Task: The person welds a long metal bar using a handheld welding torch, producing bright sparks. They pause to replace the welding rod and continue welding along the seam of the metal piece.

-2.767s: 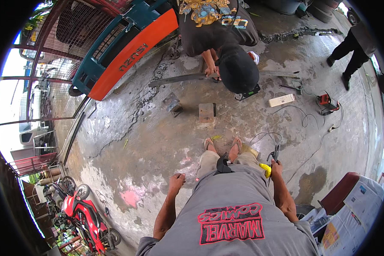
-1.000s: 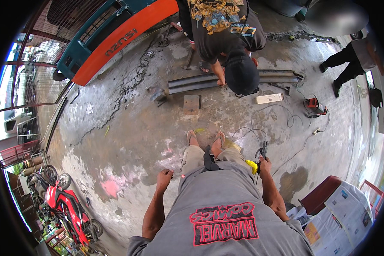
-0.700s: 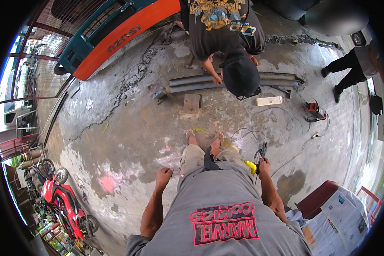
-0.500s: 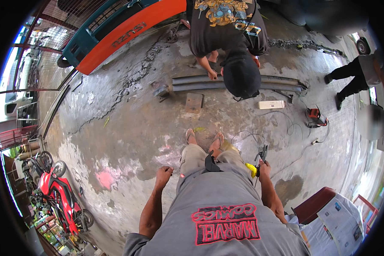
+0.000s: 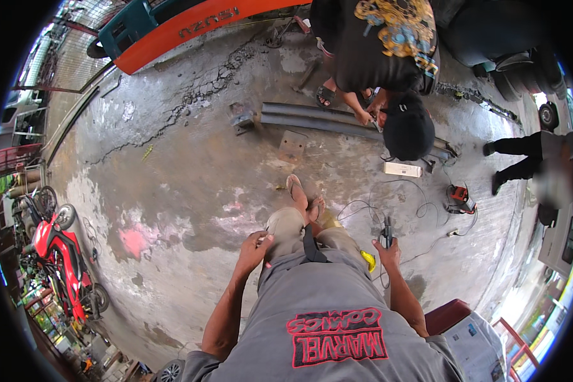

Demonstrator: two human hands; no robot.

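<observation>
My right hand (image 5: pixel 390 251) is closed around the grip of a dark welding electrode holder (image 5: pixel 388 228), held out beside my right thigh. A thin cable trails from it. A crumpled yellow thing (image 5: pixel 368 260), its kind unclear, hangs at my right hip. My left hand (image 5: pixel 254 249) is beside my left thigh, fingers loosely bent and apart, with nothing visible in it. Ahead, a person in a black cap (image 5: pixel 409 127) bends over long grey steel channels (image 5: pixel 318 118) on the floor. That person's hands (image 5: pixel 366 114) are at the channels; what they hold is too small to tell.
A flat steel plate (image 5: pixel 291 146) and a long pale box (image 5: pixel 402 169) lie near the channels. A red-and-black welding machine (image 5: pixel 459 198) stands to the right among loose cables. Another person (image 5: pixel 522 159) stands beyond it. A red motorcycle (image 5: pixel 63 261) is parked at left.
My view has shifted, and my left foot has stepped forward. The left hand has swung up toward my thigh, its fingers loosening. The person ahead has moved right along the channels, both hands now together.
</observation>
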